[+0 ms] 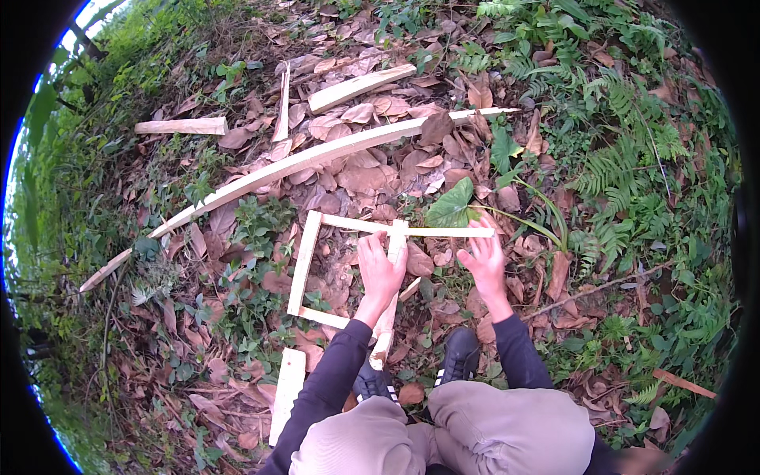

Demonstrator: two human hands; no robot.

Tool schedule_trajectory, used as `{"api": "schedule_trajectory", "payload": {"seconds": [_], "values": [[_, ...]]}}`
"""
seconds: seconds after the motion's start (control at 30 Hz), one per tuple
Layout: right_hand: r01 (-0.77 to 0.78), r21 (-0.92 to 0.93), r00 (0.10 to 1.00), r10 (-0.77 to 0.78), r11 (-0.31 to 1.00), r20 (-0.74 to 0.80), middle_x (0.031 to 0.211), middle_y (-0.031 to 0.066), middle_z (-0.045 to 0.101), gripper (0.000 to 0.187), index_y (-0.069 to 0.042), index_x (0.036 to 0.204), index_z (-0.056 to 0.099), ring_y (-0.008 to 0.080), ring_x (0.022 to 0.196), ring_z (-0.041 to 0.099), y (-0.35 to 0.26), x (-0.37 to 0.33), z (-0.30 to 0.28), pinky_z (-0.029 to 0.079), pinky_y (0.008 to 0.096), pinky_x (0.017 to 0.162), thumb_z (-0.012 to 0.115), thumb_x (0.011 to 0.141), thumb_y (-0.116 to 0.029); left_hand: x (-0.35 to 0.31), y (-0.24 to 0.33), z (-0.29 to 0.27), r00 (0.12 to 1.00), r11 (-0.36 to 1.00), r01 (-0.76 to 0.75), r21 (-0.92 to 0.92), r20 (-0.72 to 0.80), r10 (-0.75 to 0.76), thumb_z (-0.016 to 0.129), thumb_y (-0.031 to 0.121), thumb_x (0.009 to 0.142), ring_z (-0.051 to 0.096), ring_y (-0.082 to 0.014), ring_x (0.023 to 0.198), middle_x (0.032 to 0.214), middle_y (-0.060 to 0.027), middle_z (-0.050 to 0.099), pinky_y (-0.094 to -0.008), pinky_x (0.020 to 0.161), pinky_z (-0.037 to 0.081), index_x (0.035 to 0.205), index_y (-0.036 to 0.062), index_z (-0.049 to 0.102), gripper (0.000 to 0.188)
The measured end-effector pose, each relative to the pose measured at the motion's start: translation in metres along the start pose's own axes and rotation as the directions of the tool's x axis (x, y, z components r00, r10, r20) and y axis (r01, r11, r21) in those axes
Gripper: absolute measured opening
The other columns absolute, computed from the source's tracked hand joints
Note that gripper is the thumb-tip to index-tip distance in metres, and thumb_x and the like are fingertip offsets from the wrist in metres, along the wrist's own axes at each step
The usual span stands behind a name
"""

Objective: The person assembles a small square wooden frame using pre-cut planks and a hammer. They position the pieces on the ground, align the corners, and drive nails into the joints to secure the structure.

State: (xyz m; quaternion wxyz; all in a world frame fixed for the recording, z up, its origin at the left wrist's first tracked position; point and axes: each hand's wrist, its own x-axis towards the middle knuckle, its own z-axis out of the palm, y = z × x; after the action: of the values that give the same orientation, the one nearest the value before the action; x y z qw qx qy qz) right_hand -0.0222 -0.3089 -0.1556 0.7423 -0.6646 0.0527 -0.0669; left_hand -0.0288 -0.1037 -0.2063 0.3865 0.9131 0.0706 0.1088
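We see both hands down on a rough frame of pale wooden slats [305,261] lying on the leaf-covered ground just below the centre of the picture. The left hand [380,269] lies flat over the upright slat [391,293] that runs from the top rail toward the shoes, fingers spread and pressing rather than curled round it. The right hand [484,265] rests open with fingers spread just under the right end of the top slat [412,229], its fingertips touching or nearly touching the wood; it grasps nothing.

The slats look thin, dry and stiff, and we judge them light enough to lift with one hand. Their sawn edges may be splintery, and the loose joints could slip apart if the frame is lifted by one corner. A grip by the long edges near a crossing looks safest, with the other hand steadying the far side.

A short plank [286,396] lies at lower left beside the left sleeve. A long curved board [301,162] sweeps across the upper half of the frame, with a short offcut [360,87] above it and another piece [182,126] at upper left. A large green leaf [453,206] sits just above the top slat, and ferns [625,174] fill the right side.

We see no containers anywhere in view.
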Motion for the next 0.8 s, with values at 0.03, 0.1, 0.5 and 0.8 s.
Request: {"api": "schedule_trajectory", "payload": {"seconds": [0.03, 0.1, 0.5, 0.8], "values": [[0.006, 0.027, 1.000, -0.007, 1.000, 0.017, 0.130, 0.0187, 0.057, 0.053, 0.006, 0.125, 0.053, 0.0266, 0.121, 0.057, 0.004, 0.014, 0.020, 0.045, 0.0433, 0.107, 0.079, 0.084, -0.016, -0.008, -0.007, 0.002, 0.999, 0.999, 0.032, 0.034, 0.016, -0.033, 0.069, 0.031, 0.089, 0.054, -0.0376, 0.106, 0.111, -0.0197, 0.053, -0.0487, 0.089, 0.045, 0.127, -0.0006, 0.051, 0.052], [0.005, 0.076, 0.999, -0.009, 0.997, 0.048, 0.109, 0.0178, 0.068, 0.022, 0.005, 0.101, 0.063, 0.0258, 0.110, 0.064, 0.012, 0.033, 0.048, 0.048, 0.0418, 0.103, 0.071, 0.089, -0.012, -0.019, -0.020, 0.012, 0.994, 0.994, 0.082, 0.071, 0.068, -0.087, 0.063, 0.029, 0.094, 0.054, -0.0379, 0.104, 0.111, -0.0199, 0.054, -0.0488, 0.088, 0.045, 0.128, -0.0007, 0.051, 0.048], [-0.187, 0.269, 0.973, 0.216, 0.945, -0.079, 0.049, 0.0011, 0.032, 0.032, -0.011, 0.062, 0.034, 0.0141, 0.041, 0.031, 0.036, 0.066, 0.094, 0.035, 0.0322, 0.049, 0.042, 0.092, -0.005, -0.018, -0.031, 0.025, 0.985, 0.996, 0.077, 0.042, 0.149, -0.082, 0.056, 0.022, 0.099, 0.055, -0.0379, 0.101, 0.109, -0.0202, 0.056, -0.0479, 0.086, 0.045, 0.131, -0.0004, 0.051, 0.040], [-0.074, -0.058, 0.993, 0.068, 0.996, -0.098, 0.055, 0.0036, 0.044, 0.028, 0.002, 0.063, 0.045, 0.0115, 0.049, 0.041, 0.042, 0.053, 0.121, 0.030, 0.0334, 0.048, 0.048, 0.090, -0.005, -0.017, -0.032, 0.028, 0.995, 0.998, 0.011, 0.063, 0.099, -0.017, 0.057, 0.026, 0.099, 0.055, -0.0350, 0.097, 0.105, -0.0173, 0.055, -0.0468, 0.081, 0.045, 0.128, 0.0000, 0.052, 0.040]]}}
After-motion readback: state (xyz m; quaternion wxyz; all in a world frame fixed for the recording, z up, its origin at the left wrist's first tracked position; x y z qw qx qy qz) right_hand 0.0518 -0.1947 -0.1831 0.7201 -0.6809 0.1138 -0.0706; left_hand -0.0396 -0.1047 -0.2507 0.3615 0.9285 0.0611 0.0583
